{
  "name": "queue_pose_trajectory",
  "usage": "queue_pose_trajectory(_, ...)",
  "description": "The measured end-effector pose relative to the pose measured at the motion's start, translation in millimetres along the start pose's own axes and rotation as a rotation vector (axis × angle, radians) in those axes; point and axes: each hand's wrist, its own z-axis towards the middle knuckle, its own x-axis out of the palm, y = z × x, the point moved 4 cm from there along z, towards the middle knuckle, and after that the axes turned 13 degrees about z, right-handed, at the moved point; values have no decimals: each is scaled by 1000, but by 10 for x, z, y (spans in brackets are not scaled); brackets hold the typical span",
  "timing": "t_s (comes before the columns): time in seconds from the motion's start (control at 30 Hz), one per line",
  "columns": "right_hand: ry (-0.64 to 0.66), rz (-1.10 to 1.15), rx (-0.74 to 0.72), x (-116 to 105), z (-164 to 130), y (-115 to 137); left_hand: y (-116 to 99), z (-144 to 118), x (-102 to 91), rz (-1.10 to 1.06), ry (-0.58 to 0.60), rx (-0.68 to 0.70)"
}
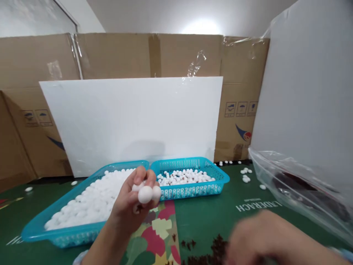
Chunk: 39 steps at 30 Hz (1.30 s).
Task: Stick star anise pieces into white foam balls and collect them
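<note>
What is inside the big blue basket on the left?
The big blue basket is heaped with small white balls. The left hand holds a few balls in front of it, hiding its near corner; the basket's bottom is covered.

White lettering reads "LÄDERACH", upside down, on the green mat [220, 217]; handling pictograms and a red-and-blue logo show on the cardboard boxes [239, 110], their small print too blurred to read

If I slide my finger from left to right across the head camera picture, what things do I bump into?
Big blue basket heaped with white balls → left hand pinching white balls → smaller blue basket → loose white balls on the green mat → clear plastic bag.
</note>
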Motion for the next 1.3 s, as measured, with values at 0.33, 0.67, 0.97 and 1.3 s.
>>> queue_pose_trajectory(0.33,-15,925,-16,63,789,258,91,15,-53,134,-1,26)
queue_pose_trajectory(0.67,-177,1140,-10,118,780,49,132,-1,-52,271,66,24)
queue_pose_trajectory(0.97,-227,1215,69,153,796,-39,129,5,-65,319,70,31)
queue_pose_trajectory(1.3,-202,1263,58,196,825,-70,133,7,-77,357,153,28)
